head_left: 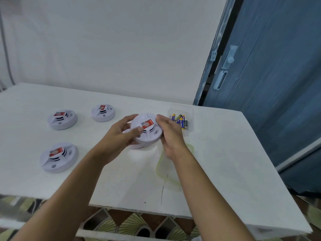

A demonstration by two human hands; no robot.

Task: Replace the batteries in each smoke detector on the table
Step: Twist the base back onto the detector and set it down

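Here, both hands grip one round white detector (146,130) just above the middle of the tabletop (225,153). The left hand (121,134) curls round its left rim, thumb laid across the top beside the label. The right hand (171,134) wraps the right rim, fingers bent over the far edge. The detector is a smooth, matte plastic disc with a raised centre, dark slots on the hump's side, moulded ribs running out to the rim and a red rectangular label on top. Its face tilts toward the camera.

Toward the left edge lie three of the same shape, faces up: a second detector (62,119) and a third detector (103,113) near the far edge, and a fourth detector (59,157) closer to the near edge. Each carries the same red label.

Just right of the right hand, by the far edge, a clear plastic tub (190,112) holds loose batteries (179,120), cylinders in blue, yellow and black. A clear lid (159,165) with a green rim lies flat under the right wrist. The tabletop is white, matte and slightly grainy.
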